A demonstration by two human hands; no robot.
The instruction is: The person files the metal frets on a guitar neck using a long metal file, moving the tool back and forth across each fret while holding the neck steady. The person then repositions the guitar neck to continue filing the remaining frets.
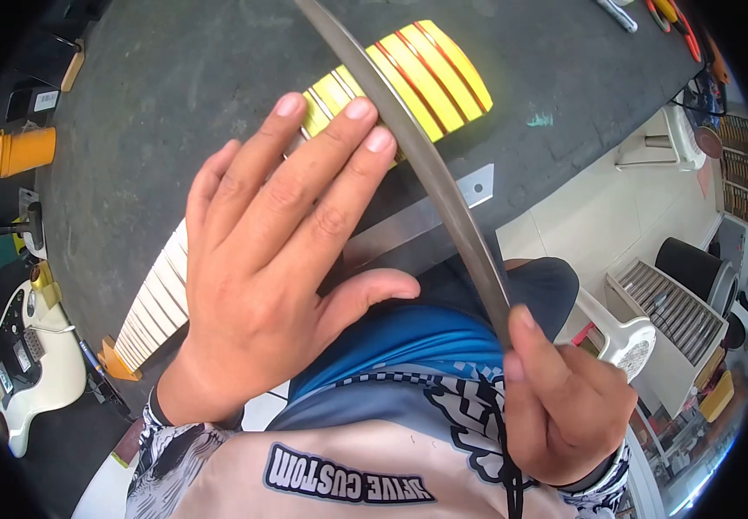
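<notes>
A guitar neck [153, 298] lies slanted across the dark work surface. Its far part is covered in yellow tape strips [439, 73] between the frets; nearer the headstock end it looks pale. A long grey metal file [430, 164] crosses over the yellow part, one end running out of view at the top. My right hand [564, 398] pinches the file's near end between thumb and fingers. My left hand [279, 208] is spread flat over the middle of the neck, fingertips beside the file; it hides part of the frets. A steel ruler [409, 221] with a hole lies beside the neck.
A pale electric guitar body [41, 368] stands at the left, near an orange cup-like container [24, 151]. Tools with coloured handles [677, 22] are at the top right. Beyond the bench edge are a white stool [664, 147] and a slotted rack [668, 311].
</notes>
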